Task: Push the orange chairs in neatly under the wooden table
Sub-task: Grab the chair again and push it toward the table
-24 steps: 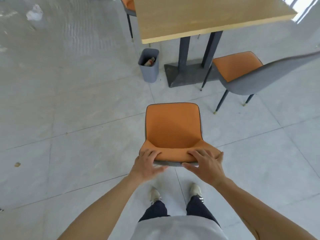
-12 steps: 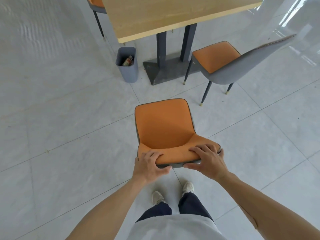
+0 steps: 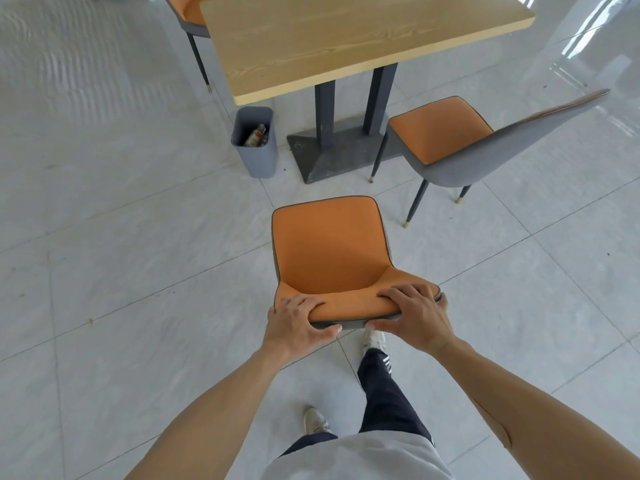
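Near orange chair (image 3: 329, 251) held by top edge of backrest, seat facing wooden table (image 3: 346, 36), well short of it on grey tiled floor (image 3: 121, 220). Left hand (image 3: 294, 323) and right hand (image 3: 414, 317) clamped over backrest rim: fingers curled onto orange front, thumbs pressed against grey back. Second orange chair (image 3: 440, 133) seen right of table base, angled, seat partly under tabletop. Third orange chair (image 3: 190, 12) partly visible at far side. Grey bin (image 3: 256, 150) set beside table base.

Bright daylight, floor (image 3: 588, 39) glare upper right, edges warped
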Available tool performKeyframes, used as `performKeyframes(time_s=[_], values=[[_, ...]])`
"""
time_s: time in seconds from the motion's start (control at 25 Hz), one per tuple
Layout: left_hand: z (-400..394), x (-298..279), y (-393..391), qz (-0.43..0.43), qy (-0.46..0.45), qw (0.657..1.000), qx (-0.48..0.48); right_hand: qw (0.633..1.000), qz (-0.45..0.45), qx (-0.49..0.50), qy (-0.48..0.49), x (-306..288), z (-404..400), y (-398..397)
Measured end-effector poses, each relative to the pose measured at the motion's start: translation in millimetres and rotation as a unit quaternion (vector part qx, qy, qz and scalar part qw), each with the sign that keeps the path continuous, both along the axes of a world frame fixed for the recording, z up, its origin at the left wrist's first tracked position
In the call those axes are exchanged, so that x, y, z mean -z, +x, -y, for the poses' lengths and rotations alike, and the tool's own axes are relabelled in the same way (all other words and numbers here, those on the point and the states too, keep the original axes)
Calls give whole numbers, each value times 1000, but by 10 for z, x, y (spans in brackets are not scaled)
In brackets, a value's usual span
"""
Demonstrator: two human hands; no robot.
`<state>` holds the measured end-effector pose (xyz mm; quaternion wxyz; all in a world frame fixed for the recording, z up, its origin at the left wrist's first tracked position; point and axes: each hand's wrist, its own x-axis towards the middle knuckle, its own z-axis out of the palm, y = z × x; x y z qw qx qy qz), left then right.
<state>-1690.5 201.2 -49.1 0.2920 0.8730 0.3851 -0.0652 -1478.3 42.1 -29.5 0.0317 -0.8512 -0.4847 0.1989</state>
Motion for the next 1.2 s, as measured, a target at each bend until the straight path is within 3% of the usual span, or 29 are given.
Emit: performKeyframes(time_s=[0.6,0.84,1.2], values=[[-1128,-112,2301,4,-34,996,-80,998,-15,-52,18,12,-1430,2497],[-1536,-172,3062,-17,-56,992,-108,999,-30,-23,28,-49,-1941,3133],[-1734,-285,3152,-22,-106,990,-92,999,-7,-49,-5,-93,-2117,3287]])
